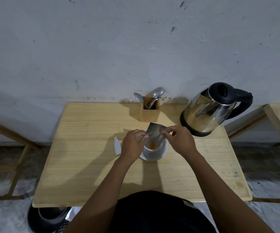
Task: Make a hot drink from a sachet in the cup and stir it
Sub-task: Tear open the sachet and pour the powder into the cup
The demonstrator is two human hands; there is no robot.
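Observation:
A white cup point(154, 151) stands on a white saucer point(163, 154) in the middle of the wooden table point(88, 165). Orange powder point(152, 145) lies at the cup's bottom. A silvery sachet point(156, 131) is held tilted over the cup's far rim. My left hand point(132, 146) pinches its lower left end, and my right hand point(180, 140) pinches its upper right edge. A torn-off strip of the sachet point(117, 146) lies on the table just left of my left hand.
A steel electric kettle point(210, 110) with a black lid and handle stands at the back right. A wooden holder point(150, 111) with spoons and a fork sits at the back by the wall. A black bin point(48, 219) is under the table's near left corner.

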